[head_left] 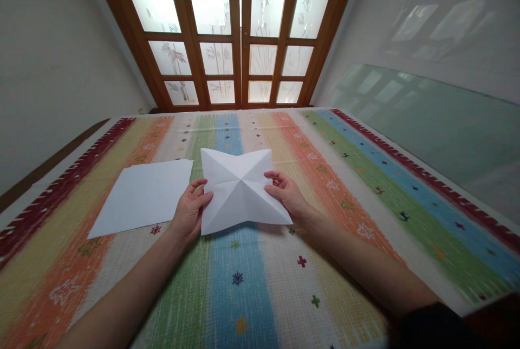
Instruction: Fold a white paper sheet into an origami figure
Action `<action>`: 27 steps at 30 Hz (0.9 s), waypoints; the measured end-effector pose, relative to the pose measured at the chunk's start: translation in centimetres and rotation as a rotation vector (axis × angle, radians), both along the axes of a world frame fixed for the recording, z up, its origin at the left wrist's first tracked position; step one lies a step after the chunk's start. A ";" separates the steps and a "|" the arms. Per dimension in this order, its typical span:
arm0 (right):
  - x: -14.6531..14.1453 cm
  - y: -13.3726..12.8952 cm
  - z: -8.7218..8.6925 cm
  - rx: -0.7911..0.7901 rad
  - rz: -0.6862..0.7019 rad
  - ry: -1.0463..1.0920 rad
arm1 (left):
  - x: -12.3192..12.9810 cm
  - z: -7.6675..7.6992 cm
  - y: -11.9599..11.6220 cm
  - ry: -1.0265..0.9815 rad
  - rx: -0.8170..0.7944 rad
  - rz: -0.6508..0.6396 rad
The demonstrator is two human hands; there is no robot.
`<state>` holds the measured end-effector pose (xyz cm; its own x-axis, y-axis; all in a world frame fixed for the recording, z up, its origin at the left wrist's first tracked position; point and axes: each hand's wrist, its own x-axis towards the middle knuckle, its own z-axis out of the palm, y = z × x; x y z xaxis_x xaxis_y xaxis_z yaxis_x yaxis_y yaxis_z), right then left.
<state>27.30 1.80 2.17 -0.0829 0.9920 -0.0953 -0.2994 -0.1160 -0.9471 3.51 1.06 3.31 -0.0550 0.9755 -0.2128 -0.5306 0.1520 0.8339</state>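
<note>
A white sheet of paper with creases meeting at its raised middle is held up over the striped tablecloth. Its four corners spread outward like a star. My left hand pinches the left edge, thumb in front and fingers mostly behind the paper. On the opposite edge, my right hand grips the sheet between thumb and fingers. To the left of my left hand lies a flat stack of white paper.
The striped tablecloth with small printed figures covers the table. Wooden doors with frosted panes stand beyond the far edge. A pale green glass panel leans along the right wall.
</note>
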 end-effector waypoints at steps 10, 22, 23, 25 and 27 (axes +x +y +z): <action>-0.2 -0.9 0.5 -0.036 0.223 -0.241 | 0.6 0.1 -0.4 0.079 -0.025 0.084; -0.2 -0.6 -0.6 0.281 0.050 -0.400 | 0.4 -0.8 -0.5 0.516 0.116 -0.089; -0.2 -0.6 -0.6 0.293 0.031 -0.396 | 0.2 -0.8 -0.3 0.597 0.128 -0.099; -0.2 -0.6 -0.7 0.299 -0.010 -0.386 | -0.2 -0.8 -0.1 0.750 0.160 -0.108; -0.2 -0.5 -0.7 0.296 -0.057 -0.364 | -0.6 -0.6 0.0 0.829 0.196 -0.121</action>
<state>27.13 1.28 1.45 -0.0407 0.9829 0.1796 0.0601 0.1818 -0.9815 2.89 1.06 2.70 -0.0116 0.9997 0.0231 0.2716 -0.0191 0.9622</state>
